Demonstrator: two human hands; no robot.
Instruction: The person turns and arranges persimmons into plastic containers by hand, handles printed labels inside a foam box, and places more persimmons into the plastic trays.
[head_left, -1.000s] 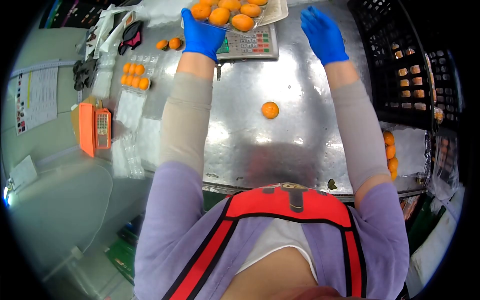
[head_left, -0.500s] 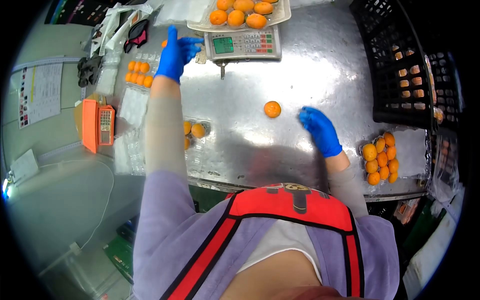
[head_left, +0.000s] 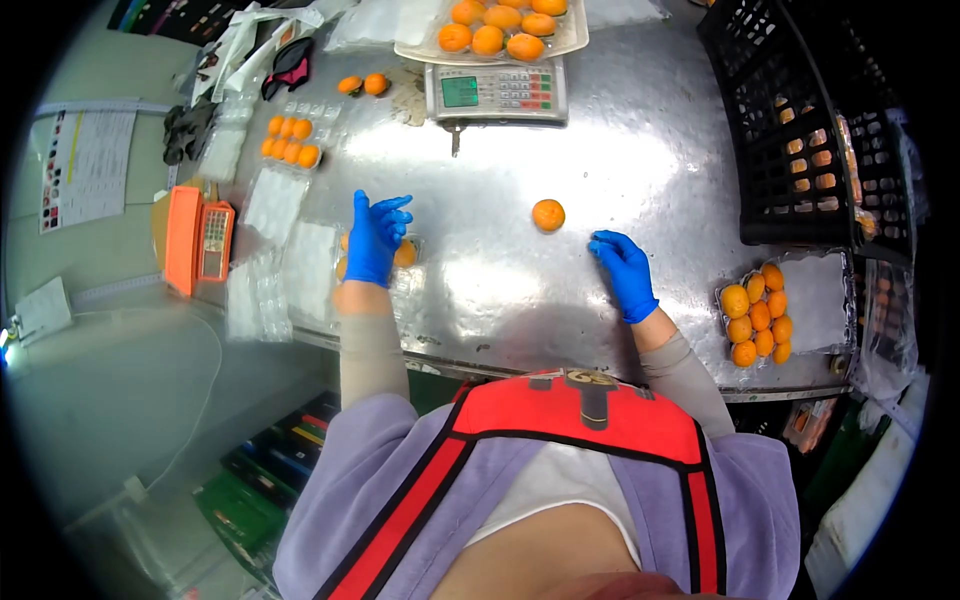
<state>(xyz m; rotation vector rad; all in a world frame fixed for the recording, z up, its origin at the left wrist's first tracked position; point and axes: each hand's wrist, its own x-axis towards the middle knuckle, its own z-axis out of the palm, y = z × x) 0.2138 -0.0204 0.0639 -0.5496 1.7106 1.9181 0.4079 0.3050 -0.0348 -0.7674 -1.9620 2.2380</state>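
My left hand, in a blue glove, hovers over a clear plastic tray with several oranges. Its fingers are spread with nothing between them, and it partly hides the fruit, though one orange shows beside it. A single loose orange lies on the metal table between my hands. Just to its right is my gloved right hand, apart from the orange, fingers loosely stretched and holding nothing that I can see.
A digital scale bears a white tray of oranges. Two oranges lie left of it. Packed oranges and empty clear trays line the left side. On the right are a black crate and another filled pack.
My left hand has come back from beside the scale toward me, over the tray; two oranges now show where it was. My right hand has shifted slightly; the loose orange stays on the table.
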